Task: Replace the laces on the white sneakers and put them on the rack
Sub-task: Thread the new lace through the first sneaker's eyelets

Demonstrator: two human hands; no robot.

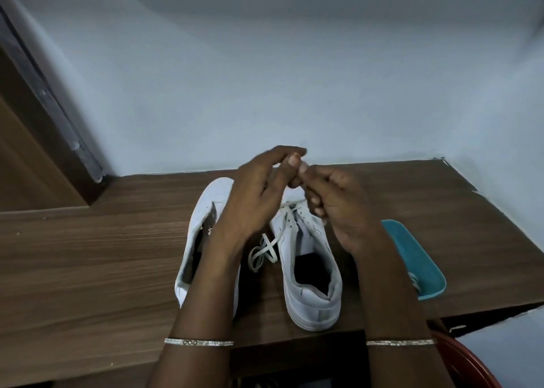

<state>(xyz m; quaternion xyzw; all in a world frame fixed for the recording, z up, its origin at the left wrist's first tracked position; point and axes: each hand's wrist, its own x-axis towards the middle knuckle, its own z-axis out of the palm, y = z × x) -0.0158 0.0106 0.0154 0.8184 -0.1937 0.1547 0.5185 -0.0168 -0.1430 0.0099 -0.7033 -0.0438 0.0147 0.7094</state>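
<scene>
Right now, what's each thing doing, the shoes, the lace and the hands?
Left shoe: on the table, no lace showing.
Right shoe: upright, partly laced.
Lace: threaded in right shoe, loose end lying between shoes.
Left hand: raised, fingers meeting right hand's; grip unclear.
Right hand: raised, fingers curled on the lace.

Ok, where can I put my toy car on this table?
Best spot: the wide bare wood of the table, left of the left sneaker. There is also room in the back right corner, past the teal object. It is crowded between the sneakers, where the lace lies, and beside the right sneaker.
</scene>
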